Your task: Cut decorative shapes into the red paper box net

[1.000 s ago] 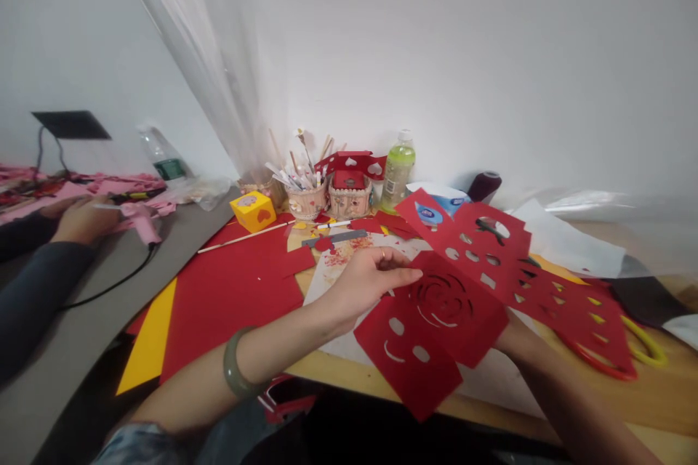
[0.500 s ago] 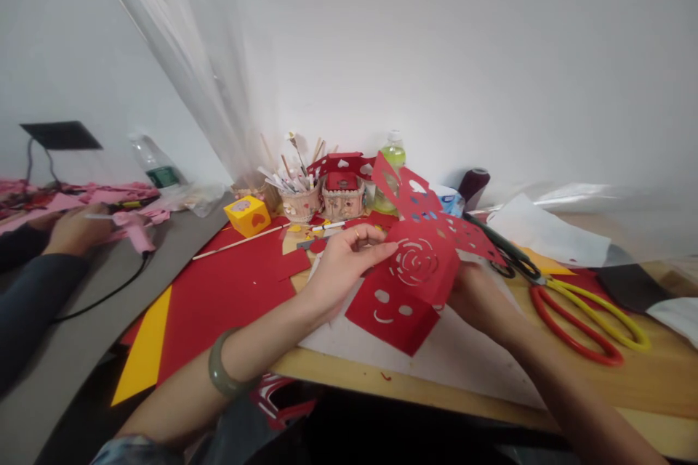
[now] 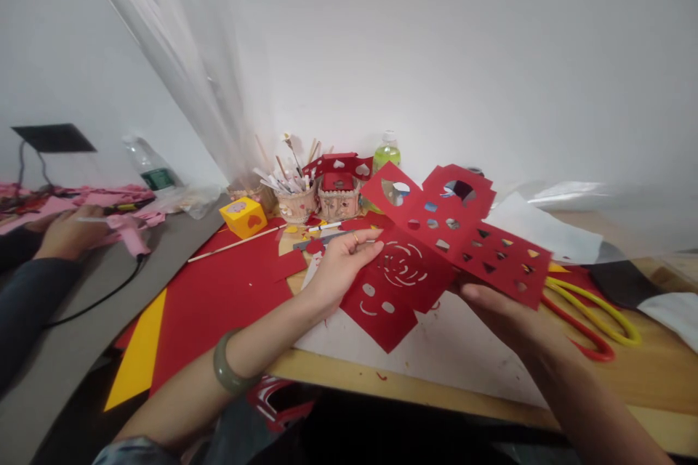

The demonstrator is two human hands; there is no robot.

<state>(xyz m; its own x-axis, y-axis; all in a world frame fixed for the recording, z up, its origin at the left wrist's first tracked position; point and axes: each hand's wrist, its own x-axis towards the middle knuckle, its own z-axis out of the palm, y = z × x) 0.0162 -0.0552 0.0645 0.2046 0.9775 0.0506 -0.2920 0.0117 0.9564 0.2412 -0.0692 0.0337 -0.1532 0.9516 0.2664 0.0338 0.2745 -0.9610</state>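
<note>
A red paper box template (image 3: 436, 232), cut through with a rose, a smiling face, circles, triangles and larger openings, is spread out above the table. My left hand (image 3: 349, 261) pinches its left side between thumb and fingers, beside the rose cutout. On the other side my right hand (image 3: 502, 316) holds it up from below. The right thumb shows just under the paper's edge, while the other fingers are hidden beneath a flap. Under the template lies a white sheet (image 3: 463, 352) with small red scraps on it.
Behind stand a yellow paper cube (image 3: 243, 216), a cup of pens (image 3: 297, 205), a decorated pot with red paper (image 3: 339, 205) and a green bottle (image 3: 387, 152). Yellow-and-red-handled scissors (image 3: 600, 309) lie right. Leftward, another person's hand (image 3: 70, 232) is near a pink glue gun (image 3: 131, 232).
The template has opened out flatter, its right flaps swinging to the right and facing me. My right hand has moved right with them; the scissors are now partly covered.
</note>
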